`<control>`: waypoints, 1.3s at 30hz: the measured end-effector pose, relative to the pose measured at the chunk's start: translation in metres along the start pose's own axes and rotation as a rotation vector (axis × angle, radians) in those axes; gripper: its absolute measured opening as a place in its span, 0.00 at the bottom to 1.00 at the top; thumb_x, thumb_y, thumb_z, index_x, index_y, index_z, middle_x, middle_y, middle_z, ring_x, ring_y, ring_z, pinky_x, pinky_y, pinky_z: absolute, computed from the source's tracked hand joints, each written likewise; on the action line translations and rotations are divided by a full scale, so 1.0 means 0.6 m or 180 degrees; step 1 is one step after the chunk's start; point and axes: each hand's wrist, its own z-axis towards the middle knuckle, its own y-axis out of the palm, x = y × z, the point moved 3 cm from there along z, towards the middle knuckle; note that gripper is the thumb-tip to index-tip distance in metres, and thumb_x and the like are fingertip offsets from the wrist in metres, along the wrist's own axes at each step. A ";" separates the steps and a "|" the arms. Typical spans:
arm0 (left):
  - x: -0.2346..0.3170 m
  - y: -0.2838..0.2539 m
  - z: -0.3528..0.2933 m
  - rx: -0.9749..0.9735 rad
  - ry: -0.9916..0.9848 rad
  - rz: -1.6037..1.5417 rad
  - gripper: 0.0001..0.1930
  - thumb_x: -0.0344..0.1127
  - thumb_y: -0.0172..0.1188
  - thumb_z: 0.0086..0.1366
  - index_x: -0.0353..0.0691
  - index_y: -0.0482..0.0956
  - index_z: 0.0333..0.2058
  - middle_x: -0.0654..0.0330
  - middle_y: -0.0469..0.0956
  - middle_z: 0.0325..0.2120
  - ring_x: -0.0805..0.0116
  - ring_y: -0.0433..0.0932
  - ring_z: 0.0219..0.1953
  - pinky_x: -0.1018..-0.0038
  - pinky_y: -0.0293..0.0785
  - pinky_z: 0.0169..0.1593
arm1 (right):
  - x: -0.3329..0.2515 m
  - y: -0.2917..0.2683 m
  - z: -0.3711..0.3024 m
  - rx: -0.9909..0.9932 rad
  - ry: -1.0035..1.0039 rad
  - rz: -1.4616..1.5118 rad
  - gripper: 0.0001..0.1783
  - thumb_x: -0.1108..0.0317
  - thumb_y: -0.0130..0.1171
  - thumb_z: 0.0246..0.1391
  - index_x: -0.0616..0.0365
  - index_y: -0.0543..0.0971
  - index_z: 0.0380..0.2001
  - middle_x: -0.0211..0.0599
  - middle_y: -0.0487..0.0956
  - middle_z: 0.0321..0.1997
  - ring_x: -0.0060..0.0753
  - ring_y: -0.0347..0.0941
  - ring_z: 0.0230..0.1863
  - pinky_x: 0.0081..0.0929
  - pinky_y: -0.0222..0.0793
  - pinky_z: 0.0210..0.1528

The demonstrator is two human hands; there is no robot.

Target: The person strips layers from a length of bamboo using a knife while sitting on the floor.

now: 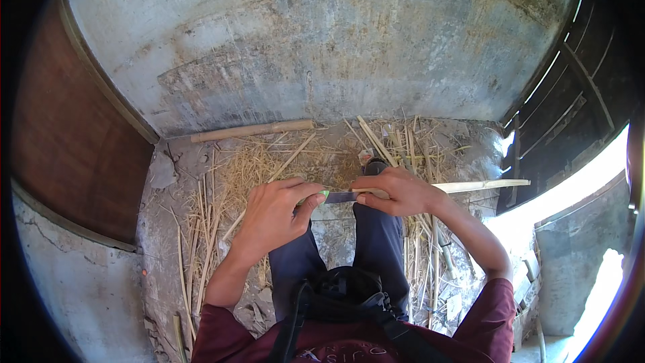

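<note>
My left hand [279,212] is closed, with thumb and fingertips pinched at the left end of a dark, flat, blade-like piece [342,197]. A small bright green bit [326,193] shows at those fingertips. Across from it, the fingers of my right hand [393,191] are closed at the piece's other end. Out past my right wrist runs a long pale split bamboo strip [480,186], whose near end is hidden by that hand. Both hands are in front of my knees. Whether the dark piece has a handle is hidden by my fingers.
Loose straw-like shavings [252,161] and thin bamboo sticks [201,235] litter the floor. A thick bamboo pole [252,130] lies along the stained wall [322,47]. At left stands a brown panel [77,121]; at right, dark slatted boards [571,94] beside bright daylight.
</note>
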 end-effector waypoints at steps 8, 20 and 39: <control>0.007 0.001 0.001 0.0142 -0.0075 -0.0035 0.10 0.39 0.68 0.72 0.38 0.91 0.43 0.53 0.88 0.32 0.51 0.85 0.29 0.61 0.79 0.34 | -0.005 -0.002 -0.002 0.0278 0.0084 -0.0158 0.18 0.55 0.60 0.71 0.53 0.85 0.55 0.50 0.84 0.26 0.59 0.84 0.36 0.54 0.77 0.42; 0.007 0.003 -0.003 0.0266 -0.0157 0.0157 0.12 0.41 0.69 0.71 0.39 0.91 0.43 0.53 0.87 0.31 0.47 0.85 0.30 0.58 0.77 0.34 | -0.014 0.000 -0.004 0.0420 0.0426 -0.0056 0.19 0.53 0.62 0.70 0.52 0.86 0.55 0.49 0.88 0.31 0.59 0.86 0.39 0.52 0.80 0.46; 0.000 -0.008 0.006 0.0291 0.0032 -0.0063 0.09 0.37 0.71 0.70 0.40 0.90 0.43 0.55 0.89 0.35 0.53 0.87 0.31 0.62 0.79 0.35 | 0.004 0.005 -0.006 0.0401 0.0309 0.0356 0.21 0.54 0.64 0.70 0.56 0.87 0.55 0.49 0.89 0.48 0.59 0.86 0.50 0.48 0.78 0.56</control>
